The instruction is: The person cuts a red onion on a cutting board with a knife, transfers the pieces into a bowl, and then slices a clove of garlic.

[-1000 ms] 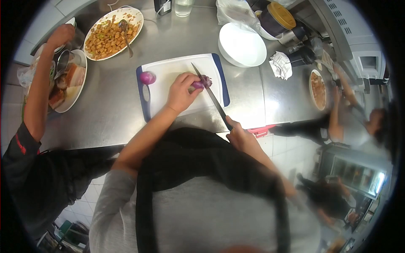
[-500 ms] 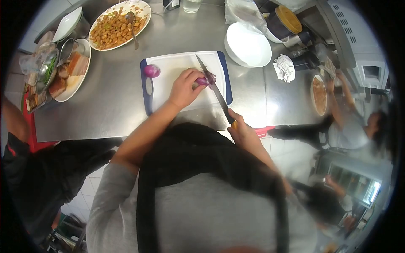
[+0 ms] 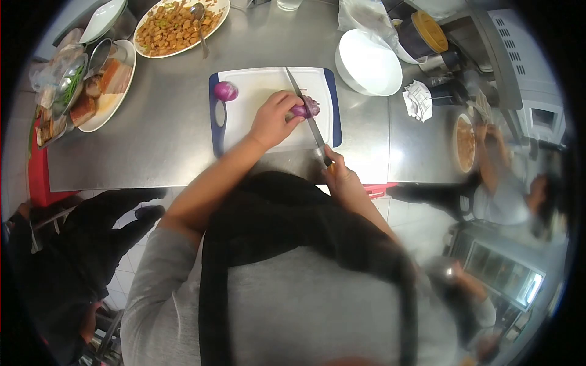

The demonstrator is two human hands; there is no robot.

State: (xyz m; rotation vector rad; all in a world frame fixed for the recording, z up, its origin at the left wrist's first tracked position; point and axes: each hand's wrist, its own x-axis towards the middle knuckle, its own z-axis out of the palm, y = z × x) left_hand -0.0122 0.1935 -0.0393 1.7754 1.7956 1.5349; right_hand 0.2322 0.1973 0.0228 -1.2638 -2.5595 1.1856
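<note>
The knife [image 3: 314,129] is being held by its handle, the right grip [image 3: 343,177] being wrapped around it, with the long axis running diagonally and the tip pointing forward and slightly left. The red onion [image 3: 299,111] is being crossed by the knife and pinched on the cutting board [image 3: 256,85] by the left grip [image 3: 276,119]; bare tabletop [image 3: 165,122] is being left beyond the board's left edge, the white bowl [image 3: 369,64] standing near its far right corner.

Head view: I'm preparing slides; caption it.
Left hand holds a cut purple onion on a white, blue-ended board; right hand grips a long metal knife.
</note>
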